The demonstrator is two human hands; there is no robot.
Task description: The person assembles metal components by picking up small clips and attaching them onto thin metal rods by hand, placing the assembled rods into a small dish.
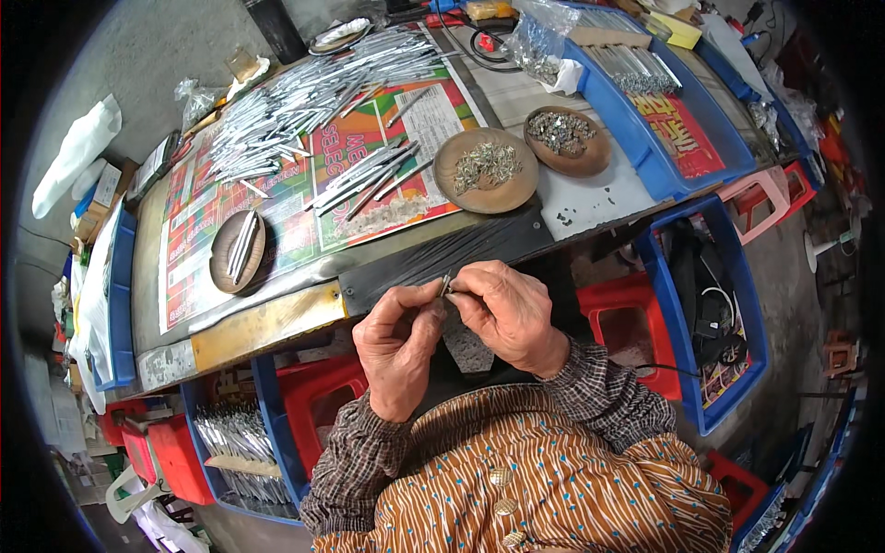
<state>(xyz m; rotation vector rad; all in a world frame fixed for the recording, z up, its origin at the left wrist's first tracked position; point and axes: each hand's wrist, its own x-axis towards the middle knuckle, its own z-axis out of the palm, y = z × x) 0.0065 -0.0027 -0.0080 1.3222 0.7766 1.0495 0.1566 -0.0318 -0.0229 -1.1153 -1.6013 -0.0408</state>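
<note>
The left hand (pixel 398 348) and right hand (pixel 509 311) meet just off the near edge of the worktop (pixel 505 236), both pinching a small metal piece (pixel 446 283) between thumb and forefinger. Beyond them, a round bowl (pixel 495 202) holds thin metal bits (pixel 489 166), a second bowl (pixel 584 165) sits beside it, and silvery rods (pixel 309 106) lie heaped farther left.

One head-worn fisheye looks down and forward, close above the left grip (pixel 396 348) and right grip (pixel 509 313), across the counter (pixel 502 237).
</note>
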